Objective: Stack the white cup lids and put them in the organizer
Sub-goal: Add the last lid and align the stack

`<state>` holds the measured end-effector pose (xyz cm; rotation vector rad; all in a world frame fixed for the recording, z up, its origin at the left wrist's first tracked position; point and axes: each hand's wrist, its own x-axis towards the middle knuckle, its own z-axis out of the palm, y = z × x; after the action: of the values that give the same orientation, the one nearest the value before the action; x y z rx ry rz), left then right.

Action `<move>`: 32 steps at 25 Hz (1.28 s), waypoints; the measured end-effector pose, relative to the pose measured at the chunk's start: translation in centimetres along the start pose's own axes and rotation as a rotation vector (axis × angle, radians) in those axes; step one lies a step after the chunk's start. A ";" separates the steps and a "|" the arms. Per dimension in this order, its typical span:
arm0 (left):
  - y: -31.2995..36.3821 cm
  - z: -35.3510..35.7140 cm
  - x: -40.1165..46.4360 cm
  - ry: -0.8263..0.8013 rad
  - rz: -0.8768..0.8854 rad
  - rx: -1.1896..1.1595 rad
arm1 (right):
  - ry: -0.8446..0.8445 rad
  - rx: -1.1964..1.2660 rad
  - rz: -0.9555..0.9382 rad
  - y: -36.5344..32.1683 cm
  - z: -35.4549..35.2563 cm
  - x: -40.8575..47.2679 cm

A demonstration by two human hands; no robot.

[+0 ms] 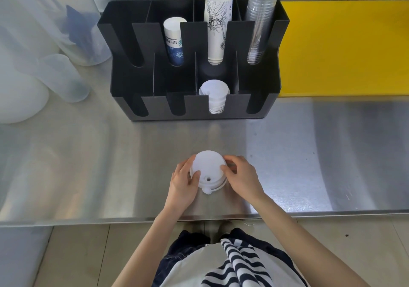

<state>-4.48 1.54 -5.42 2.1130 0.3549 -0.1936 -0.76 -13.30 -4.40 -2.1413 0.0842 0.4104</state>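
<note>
2 hands, lid stack, organizer

We cannot count the white lids: both hands cover the stack's sides; translucent containers blur.

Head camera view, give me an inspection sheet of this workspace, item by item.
Surface: steel counter, bare around the hands.
Job's things: white lids stacked near the front edge; black organizer behind, with more lids in the front row's third slot from the left.
Clutter: paper cups, shorter printed cups and clear cups in the organizer's back row; translucent containers at left.
Grips: left hand and right hand close on opposite sides of the lid stack.
Cables: nothing seen.
Surroundings: yellow board right of the organizer; tiled floor below the counter edge.
</note>
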 end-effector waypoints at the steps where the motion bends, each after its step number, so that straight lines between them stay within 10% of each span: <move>1: 0.0 -0.1 0.2 -0.005 -0.019 0.004 | -0.002 0.001 0.005 0.0 0.0 0.1; 21: 0.2 -0.8 0.2 0.032 -0.248 -0.221 | -0.007 0.014 0.073 0.7 0.2 -1.0; 32: 0.2 -2.0 0.2 0.021 -0.245 -0.525 | -0.115 0.498 0.237 0.3 -0.5 -0.6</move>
<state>-4.20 3.19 -4.25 1.5527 0.6064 -0.1953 -1.27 -13.93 -4.18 -1.6180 0.3405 0.5823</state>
